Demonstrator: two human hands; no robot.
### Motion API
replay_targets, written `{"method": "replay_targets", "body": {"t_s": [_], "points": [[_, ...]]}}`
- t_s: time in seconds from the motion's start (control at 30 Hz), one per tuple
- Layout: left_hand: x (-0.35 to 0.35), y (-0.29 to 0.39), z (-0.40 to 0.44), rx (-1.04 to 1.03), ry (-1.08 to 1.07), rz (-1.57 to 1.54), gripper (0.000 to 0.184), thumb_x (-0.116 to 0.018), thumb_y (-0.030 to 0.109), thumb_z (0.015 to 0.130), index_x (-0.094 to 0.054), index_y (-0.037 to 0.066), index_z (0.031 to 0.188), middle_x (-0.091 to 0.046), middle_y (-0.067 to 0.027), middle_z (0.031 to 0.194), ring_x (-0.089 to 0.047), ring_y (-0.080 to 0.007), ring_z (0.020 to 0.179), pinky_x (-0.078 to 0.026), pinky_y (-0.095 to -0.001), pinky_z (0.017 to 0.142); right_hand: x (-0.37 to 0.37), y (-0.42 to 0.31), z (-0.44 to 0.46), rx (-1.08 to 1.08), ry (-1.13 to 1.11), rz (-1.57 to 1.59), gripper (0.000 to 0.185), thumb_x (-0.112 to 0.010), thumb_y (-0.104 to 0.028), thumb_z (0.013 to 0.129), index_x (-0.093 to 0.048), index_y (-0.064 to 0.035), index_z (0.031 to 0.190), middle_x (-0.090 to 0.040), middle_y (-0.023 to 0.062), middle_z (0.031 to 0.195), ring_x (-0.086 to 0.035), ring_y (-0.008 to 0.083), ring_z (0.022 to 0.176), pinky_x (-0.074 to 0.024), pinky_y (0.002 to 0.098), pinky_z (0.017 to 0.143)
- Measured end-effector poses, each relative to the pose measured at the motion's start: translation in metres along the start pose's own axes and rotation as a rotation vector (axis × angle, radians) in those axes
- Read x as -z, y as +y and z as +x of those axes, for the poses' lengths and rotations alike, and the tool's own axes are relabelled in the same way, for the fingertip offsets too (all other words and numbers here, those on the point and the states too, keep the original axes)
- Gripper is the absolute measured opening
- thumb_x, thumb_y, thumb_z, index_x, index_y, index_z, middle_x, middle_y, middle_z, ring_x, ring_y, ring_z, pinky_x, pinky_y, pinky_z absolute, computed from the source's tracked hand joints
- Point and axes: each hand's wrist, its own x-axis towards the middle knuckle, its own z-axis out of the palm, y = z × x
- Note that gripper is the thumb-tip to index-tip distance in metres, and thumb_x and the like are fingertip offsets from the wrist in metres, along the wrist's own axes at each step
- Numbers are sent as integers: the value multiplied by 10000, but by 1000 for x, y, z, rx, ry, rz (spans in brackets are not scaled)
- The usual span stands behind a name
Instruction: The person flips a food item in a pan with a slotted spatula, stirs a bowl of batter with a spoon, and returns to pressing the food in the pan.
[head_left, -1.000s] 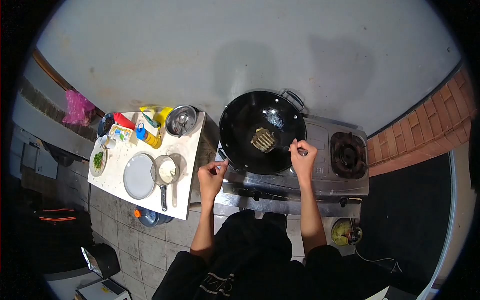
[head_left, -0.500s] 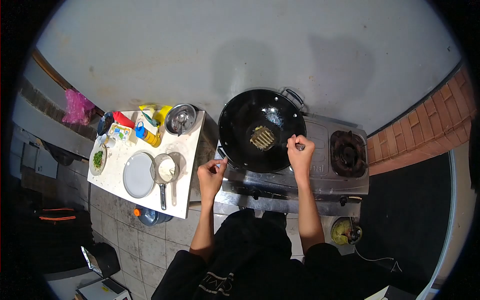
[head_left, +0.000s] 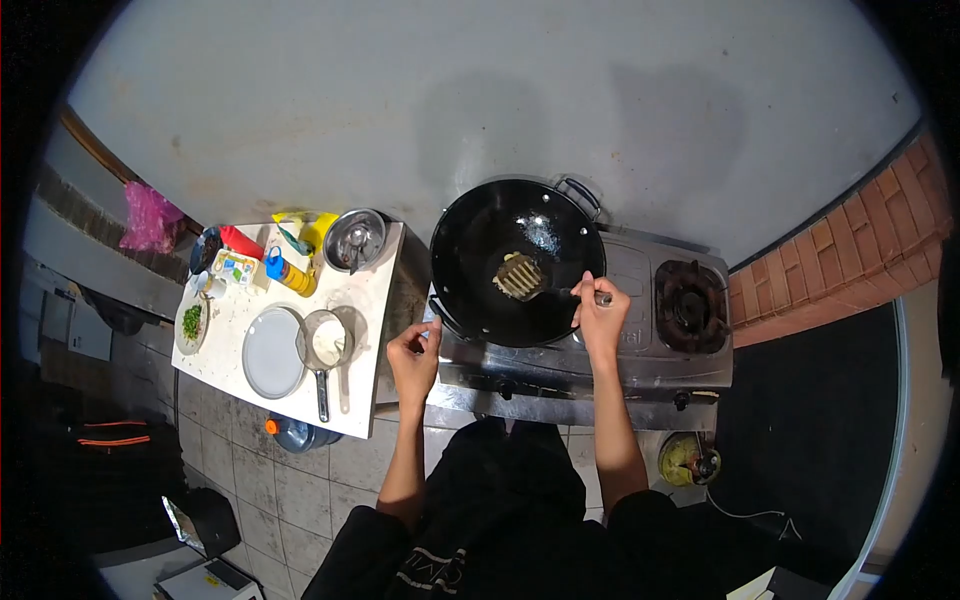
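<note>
A large black wok [head_left: 483, 230] sits on the left side of the steel stove. My right hand [head_left: 600, 308] is closed round the handle of a slotted spatula [head_left: 523, 274], whose metal head lies inside the wok on a small piece of food [head_left: 506, 283]. The food is partly hidden under the slots. At the wok's left handle [head_left: 440, 310], my left hand [head_left: 415, 352] pinches the handle with its fingertips.
A second burner [head_left: 691, 306] is on the stove's right. The white table [head_left: 353, 395] at the left bears a grey plate [head_left: 273, 352], a saucepan [head_left: 328, 342], a steel bowl [head_left: 355, 240], a yellow bottle [head_left: 291, 273] and a plate of chopped greens [head_left: 192, 322].
The spatula head has shifted slightly over the food in the wok. Both hands stay at their places, and the whole view has moved a little to the left.
</note>
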Motion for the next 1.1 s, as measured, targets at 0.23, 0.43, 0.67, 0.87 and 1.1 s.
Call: {"method": "replay_targets", "body": {"t_s": [0.23, 0.43, 0.67, 0.87, 1.1], "points": [[3, 2, -3, 52, 47, -19, 169, -710, 118, 882, -690, -44, 840, -450, 71, 555, -370, -9, 515, -273, -195, 470, 16, -18, 15, 50, -54, 117, 318, -619, -162, 956, -606, 26, 700, -566, 27, 559, -492, 64, 400, -388, 230, 367], [4, 21, -11, 83, 29, 31, 158, -695, 116, 892, -693, -41, 902, -485, 65, 615, -391, -5, 562, -306, -184, 498, 41, -36, 32, 90, -127, 24, 305, -627, -171, 954, -622, 31, 725, -503, -4, 484, -481, 53, 403, -350, 214, 390], [1, 20, -21, 15, 153, 127, 131, -699, 100, 870, -711, -6, 947, -494, 46, 652, -416, -33, 604, -341, -197, 522, 51, -41, 40, 383, -219, -302, 213, -653, -79, 900, -602, 25, 722, -528, 78, 531, -498, 125, 442, -359, 278, 453], [-8, 26, -38, 114, 109, 124, 150, -702, 109, 868, -710, -8, 961, -448, 56, 608, -382, -33, 558, -300, -200, 502, 37, -51, 50, 599, -226, -398, 228, -666, -40, 866, -555, 37, 681, -489, 133, 544, -453, 170, 438, -345, 322, 462], [-2, 20, -44, 160, 141, 92, 157, -694, 111, 876, -711, -7, 980, -438, 61, 600, -363, -26, 544, -287, -199, 496, 26, -25, 50, 46, -218, -13, 331, -596, -134, 962, -583, 15, 667, -568, 32, 554, -449, 61, 392, -334, 240, 380]]}}
